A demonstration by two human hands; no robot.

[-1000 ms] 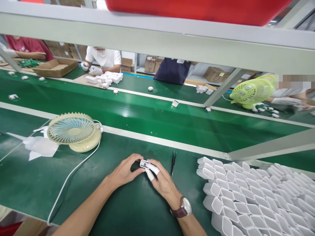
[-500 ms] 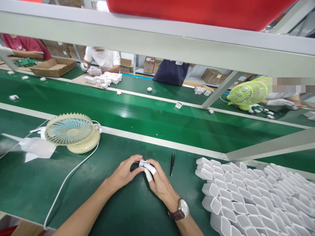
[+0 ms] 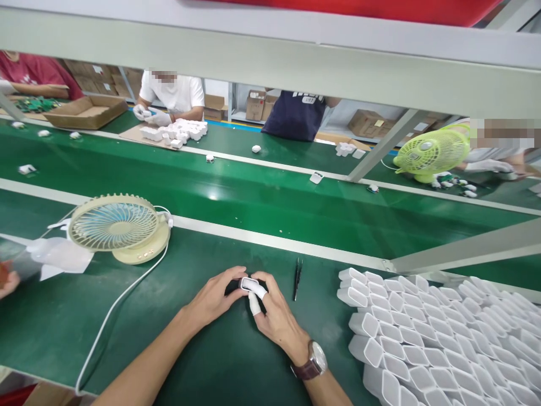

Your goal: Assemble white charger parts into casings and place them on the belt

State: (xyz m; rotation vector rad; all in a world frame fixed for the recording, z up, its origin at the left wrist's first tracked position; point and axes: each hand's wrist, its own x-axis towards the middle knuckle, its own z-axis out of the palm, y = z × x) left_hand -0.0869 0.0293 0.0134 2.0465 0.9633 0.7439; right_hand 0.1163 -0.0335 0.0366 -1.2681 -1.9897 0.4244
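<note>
Between my two hands is a small white plastic housing (image 3: 244, 283), its open end turned toward me. My left hand (image 3: 214, 294) pinches its left side with thumb and fingers. My right hand (image 3: 274, 313), with white finger covers on thumb and index finger, grips it from the right, the index finger lying along its opening. What sits inside the housing is too small to make out. Just right of my hands, black tweezers (image 3: 298, 279) lie on the green table (image 3: 203, 355). A large group of similar white housings (image 3: 422, 332) stands packed together at the right.
A cream fan (image 3: 120, 225) with a white cable (image 3: 122, 299) stands at the left, beside a translucent bag (image 3: 61, 256). Beyond runs a green conveyor belt (image 3: 236, 197) carrying white parts. Co-workers sit across it. A metal shelf beam (image 3: 270, 62) crosses overhead; another person's hand (image 3: 8, 282) shows far left.
My hands keep their hold on the housing, with the right index finger slightly shifted over its opening. Parts on the belt have moved right. Another person's hand has appeared at the left edge.
</note>
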